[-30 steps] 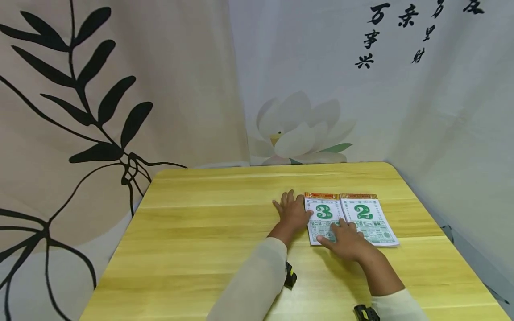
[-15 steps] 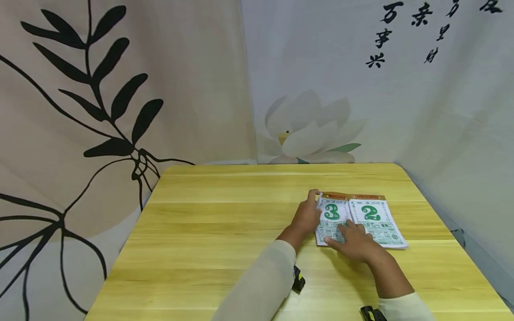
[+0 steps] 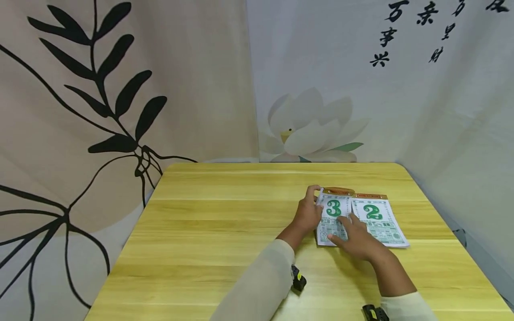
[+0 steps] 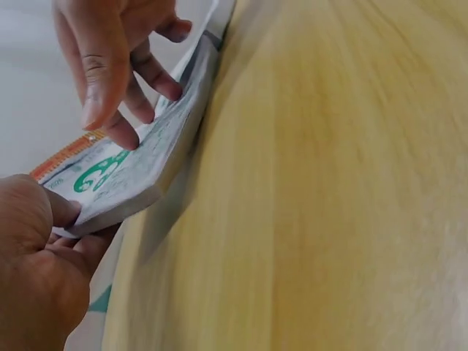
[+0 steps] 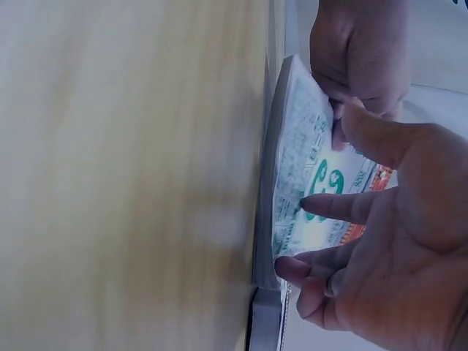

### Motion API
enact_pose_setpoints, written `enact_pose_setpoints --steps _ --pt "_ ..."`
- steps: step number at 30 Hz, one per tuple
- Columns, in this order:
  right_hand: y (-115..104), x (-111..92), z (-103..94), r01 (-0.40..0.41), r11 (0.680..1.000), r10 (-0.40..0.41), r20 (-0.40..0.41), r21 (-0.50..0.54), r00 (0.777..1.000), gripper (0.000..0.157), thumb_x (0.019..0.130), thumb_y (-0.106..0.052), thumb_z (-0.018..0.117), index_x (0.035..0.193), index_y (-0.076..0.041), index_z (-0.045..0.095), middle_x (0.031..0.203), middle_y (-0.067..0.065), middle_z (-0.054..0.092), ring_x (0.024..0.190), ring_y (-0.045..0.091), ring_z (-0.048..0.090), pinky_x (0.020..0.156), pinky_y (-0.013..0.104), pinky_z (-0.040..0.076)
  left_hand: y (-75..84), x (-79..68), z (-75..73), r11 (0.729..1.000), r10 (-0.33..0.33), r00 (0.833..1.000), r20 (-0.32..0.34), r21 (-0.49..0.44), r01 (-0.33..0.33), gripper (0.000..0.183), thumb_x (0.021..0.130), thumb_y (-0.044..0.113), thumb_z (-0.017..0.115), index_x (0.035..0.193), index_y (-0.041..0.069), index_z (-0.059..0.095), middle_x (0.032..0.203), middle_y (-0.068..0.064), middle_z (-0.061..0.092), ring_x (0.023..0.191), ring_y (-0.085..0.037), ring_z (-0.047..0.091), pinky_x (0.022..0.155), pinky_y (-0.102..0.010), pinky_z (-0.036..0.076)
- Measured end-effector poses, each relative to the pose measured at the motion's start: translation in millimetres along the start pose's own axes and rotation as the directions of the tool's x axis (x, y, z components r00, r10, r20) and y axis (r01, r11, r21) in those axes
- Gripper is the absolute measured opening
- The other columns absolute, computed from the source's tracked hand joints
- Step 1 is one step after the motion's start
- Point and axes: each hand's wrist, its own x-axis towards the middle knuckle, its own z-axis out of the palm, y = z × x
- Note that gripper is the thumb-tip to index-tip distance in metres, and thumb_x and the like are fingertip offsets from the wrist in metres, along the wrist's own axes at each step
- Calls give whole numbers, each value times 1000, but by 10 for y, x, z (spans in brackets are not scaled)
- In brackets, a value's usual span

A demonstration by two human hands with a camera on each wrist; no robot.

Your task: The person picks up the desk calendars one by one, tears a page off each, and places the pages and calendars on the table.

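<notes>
Two tear-off calendar pads lie side by side on the table. One shows a green 3 (image 3: 333,208), the other, to its right, a green 2 (image 3: 373,212). My left hand (image 3: 307,216) grips the left edge of the 3 pad, thumb on top and fingers underneath, as the left wrist view shows (image 4: 36,256). That edge is tilted up off the wood. Over the lower part of the 3 pad, my right hand (image 3: 357,238) spreads its fingers, with fingertips touching the page in the right wrist view. The right hand covers part of both pads.
The yellow wooden table (image 3: 225,232) extends widely to the left of the pads. Behind it hangs a pale curtain (image 3: 201,80) printed with black leaves, a lotus and characters. Each sleeve has a black wrist camera (image 3: 298,278) near it.
My left hand, earlier laid with fingers spread beside the 3 pad, has curled round its left edge and raised it slightly. The right hand stays over the pad. The head view has shifted.
</notes>
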Motion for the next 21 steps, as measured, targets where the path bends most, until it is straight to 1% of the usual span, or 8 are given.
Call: enact_pose_setpoints --steps 5,9,11,13,15,16,18,21 --pt "-21 10 -30 30 998 -27 -49 52 998 61 113 -29 59 160 4 39 168 49 14 152 75 16 111 89 34 -21 -4 -91 992 -25 1000 2 -127 25 51 113 6 59 155 26 37 128 -14 69 114 -28 77 80 -29 62" --pt "-23 35 -38 76 993 -65 -111 91 992 52 112 -17 59 158 2 42 165 44 32 151 69 27 113 85 37 -39 -5 -171 972 -46 999 -5 -229 44 52 111 4 60 155 26 42 124 -14 71 108 -26 78 80 -33 64" --pt "-10 56 -37 109 989 -94 -142 102 985 49 111 -12 60 156 2 45 159 42 41 146 64 40 111 79 43 -42 -12 -217 954 -64 998 -4 -294 60 53 111 3 61 155 27 44 120 -13 72 102 -23 77 80 -34 64" --pt "-1 75 -40 134 983 -112 -165 127 980 46 110 -7 62 153 1 48 149 42 47 127 57 56 101 68 53 -44 -30 -272 931 -84 996 9 -356 82 54 110 1 61 155 28 45 118 -13 71 97 -21 76 79 -34 65" --pt "5 84 -47 138 976 -108 -174 167 979 45 110 -5 62 152 -1 48 143 39 48 103 42 63 85 52 56 -50 -55 -328 905 -103 994 27 -412 105 56 110 1 62 156 28 45 117 -12 71 93 -20 76 78 -33 64" --pt "7 85 -50 137 971 -103 -173 197 979 46 109 -4 62 153 -3 48 139 36 49 94 34 61 77 45 55 -55 -70 -358 889 -112 993 36 -444 116 57 109 0 62 156 29 45 117 -12 71 92 -20 76 77 -32 64" --pt "-3 78 -65 125 955 -81 -169 269 982 46 109 -4 64 153 -7 50 116 26 54 76 20 51 65 34 47 -60 -107 -423 856 -127 991 52 -498 136 58 109 -1 62 156 29 45 118 -12 71 91 -21 76 76 -30 63" --pt "-23 53 -89 130 920 -72 -166 371 984 50 108 -3 65 156 -11 52 88 9 52 67 12 45 58 28 44 -55 -176 -522 807 -144 987 77 -568 162 61 108 -2 63 157 30 44 120 -15 71 91 -22 77 74 -30 64"
